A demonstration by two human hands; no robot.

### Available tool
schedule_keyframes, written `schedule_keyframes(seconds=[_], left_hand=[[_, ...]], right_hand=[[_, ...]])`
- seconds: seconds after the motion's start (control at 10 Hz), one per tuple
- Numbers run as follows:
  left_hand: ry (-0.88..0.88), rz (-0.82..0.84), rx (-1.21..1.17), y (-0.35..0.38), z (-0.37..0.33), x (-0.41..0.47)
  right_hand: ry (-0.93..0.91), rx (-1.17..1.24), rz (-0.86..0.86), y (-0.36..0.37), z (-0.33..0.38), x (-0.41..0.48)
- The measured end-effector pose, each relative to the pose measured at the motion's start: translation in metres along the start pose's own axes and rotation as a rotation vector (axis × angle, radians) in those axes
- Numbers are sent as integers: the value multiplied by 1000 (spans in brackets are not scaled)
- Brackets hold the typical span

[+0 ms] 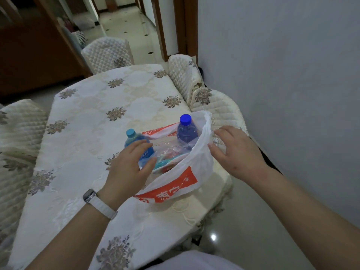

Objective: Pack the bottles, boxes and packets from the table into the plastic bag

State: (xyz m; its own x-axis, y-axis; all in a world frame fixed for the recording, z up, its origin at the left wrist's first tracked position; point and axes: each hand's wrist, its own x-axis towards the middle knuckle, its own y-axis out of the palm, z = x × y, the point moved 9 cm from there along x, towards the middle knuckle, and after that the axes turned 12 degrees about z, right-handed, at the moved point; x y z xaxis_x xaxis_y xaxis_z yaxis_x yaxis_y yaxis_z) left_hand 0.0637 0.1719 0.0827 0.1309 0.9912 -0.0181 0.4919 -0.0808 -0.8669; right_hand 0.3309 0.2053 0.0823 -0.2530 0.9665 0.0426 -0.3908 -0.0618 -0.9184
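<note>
Plastic bag (185, 172) slumps open at the near right edge of the tabletop (87, 106). It looks thin, soft and slippery, best taken by its rim. Inside stand a blue-capped bottle (186, 131) and flat packets (167, 158). The left hand (130, 166) curls its grip round a light-blue bottle (136, 141), probably heavy and smooth, at the bag's mouth. The right hand (235, 151) is beside the rim, grip wide and empty. Quilted chairs (109, 53) ring the tabletop.

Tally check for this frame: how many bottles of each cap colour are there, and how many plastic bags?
Bottle with dark blue cap: 1
Bottle with light blue cap: 1
Plastic bag: 1
Total: 3
The packets inside the bag overlap too much to count.
</note>
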Motion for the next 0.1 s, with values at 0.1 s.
schedule_keyframes(seconds=[0.1], left_hand=[[135, 5, 1, -6, 4, 10]], right_hand=[[95, 16, -57, 4, 6, -14]])
